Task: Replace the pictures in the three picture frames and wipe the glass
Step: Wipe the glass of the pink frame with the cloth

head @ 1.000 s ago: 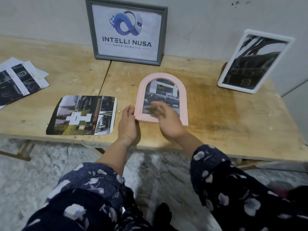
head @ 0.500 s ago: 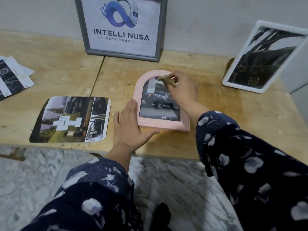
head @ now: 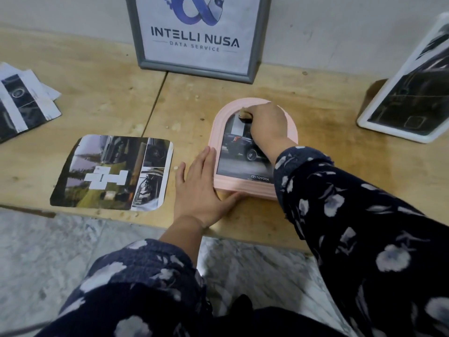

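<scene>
The pink arched frame (head: pixel 252 188) is lying flat on the wooden table (head: pixel 315 190), just right of the middle and close to the near edge, with its arch pointing to the far side. A picture of a dark car with a TOYOTA mark is showing behind its glass.

The left hand (head: pixel 198 188) is lying flat on the table with straight fingers, pressing against the frame's left side, while its thumb is reaching along the near bottom edge; this grip is fully spread and is holding nothing. The right hand (head: pixel 268 125) is resting over the upper part of the glass, its grip curled round a small brownish wad (head: pixel 245 117) that is sticking out at the far left of the knuckles and touching the glass near the arch. Whether the wad is cloth or paper is not clear. Both arms are wearing dark sleeves with pale flowers.

Left of the left hand, a loose picture with rounded corners (head: pixel 114 172) is lying flat on the table, just apart from the hand. At the far left, a few printed sheets (head: pixel 24 105) are lying in a loose pile. A grey frame (head: pixel 196 37) with the words INTELLI NUSA DATA SERVICE is leaning upright against the wall on the far side. At the far right, a white frame (head: pixel 410 93) holding a dark picture is standing tilted, well apart from the pink one.
</scene>
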Demonstrator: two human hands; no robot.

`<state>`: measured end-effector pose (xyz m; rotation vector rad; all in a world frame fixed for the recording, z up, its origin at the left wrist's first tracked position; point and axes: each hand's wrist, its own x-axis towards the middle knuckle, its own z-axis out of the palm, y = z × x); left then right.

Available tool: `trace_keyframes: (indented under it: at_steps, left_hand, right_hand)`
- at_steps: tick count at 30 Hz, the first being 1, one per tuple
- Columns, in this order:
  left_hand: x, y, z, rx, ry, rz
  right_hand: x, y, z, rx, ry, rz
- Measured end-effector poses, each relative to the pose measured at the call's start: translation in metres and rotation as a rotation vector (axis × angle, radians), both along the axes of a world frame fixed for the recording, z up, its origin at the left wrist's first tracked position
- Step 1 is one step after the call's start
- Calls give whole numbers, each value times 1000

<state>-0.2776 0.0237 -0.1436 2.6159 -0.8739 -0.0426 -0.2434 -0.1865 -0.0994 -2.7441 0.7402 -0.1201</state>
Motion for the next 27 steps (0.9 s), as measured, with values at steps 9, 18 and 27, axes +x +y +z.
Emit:
trace_keyframes:
  at_steps: [9,18,27]
  left_hand:
    - [-3,-1,2,32,-9,-2]
    - [-4,-2,1,27,-13,5]
    - [-5,-1,1,14,-21,2]
  right_hand:
    - [-35,24,12,-158,160,164]
    - [-78,53,10,-174,145,213]
    - [-74,30,45,232,224,183]
